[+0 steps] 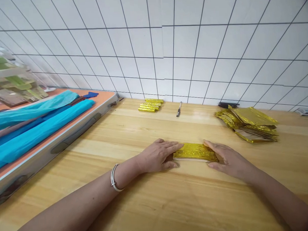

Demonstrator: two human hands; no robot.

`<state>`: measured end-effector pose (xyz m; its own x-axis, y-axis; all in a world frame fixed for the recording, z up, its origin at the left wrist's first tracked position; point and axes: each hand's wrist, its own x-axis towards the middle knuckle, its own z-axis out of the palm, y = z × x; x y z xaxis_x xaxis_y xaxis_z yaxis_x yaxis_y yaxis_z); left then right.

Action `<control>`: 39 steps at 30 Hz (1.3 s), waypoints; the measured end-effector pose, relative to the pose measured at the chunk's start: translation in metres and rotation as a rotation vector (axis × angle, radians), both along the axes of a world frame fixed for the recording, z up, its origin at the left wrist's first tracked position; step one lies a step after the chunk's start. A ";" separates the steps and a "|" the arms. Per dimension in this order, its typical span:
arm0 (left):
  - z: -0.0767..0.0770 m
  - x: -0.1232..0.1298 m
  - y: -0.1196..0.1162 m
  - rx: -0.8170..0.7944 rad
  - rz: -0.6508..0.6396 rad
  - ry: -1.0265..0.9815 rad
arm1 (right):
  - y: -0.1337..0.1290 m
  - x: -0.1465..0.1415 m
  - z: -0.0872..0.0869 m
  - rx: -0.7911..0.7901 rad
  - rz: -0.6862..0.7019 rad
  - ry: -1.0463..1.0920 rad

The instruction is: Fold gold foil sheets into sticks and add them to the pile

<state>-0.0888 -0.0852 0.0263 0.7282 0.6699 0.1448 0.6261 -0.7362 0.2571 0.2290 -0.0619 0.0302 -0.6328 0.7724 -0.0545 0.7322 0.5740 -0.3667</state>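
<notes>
Far left, an orange-topped case (106,95) carries blue cloth (55,124); its long edge slants away, wood grain showing between it and the left hand (155,157). That hand: open, fingertips on the left end of the gold foil (195,152), thumb apart from them. Foil lies flat, between both hands. Right hand (227,158): open, curved about the foil's right end. Beyond it I see a foil stack (256,120), well apart. Surface: pale wood table (152,199), far edge along a white tiled wall (161,41).
</notes>
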 end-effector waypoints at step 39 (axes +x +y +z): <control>-0.008 0.000 -0.002 0.139 0.147 -0.365 | -0.019 -0.002 -0.012 0.314 -0.116 0.394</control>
<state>-0.0886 -0.0871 0.0187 0.5107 0.7187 0.4719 0.6134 -0.6892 0.3858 0.2265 -0.0812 0.0184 -0.4674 0.7796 0.4168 0.6385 0.6238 -0.4507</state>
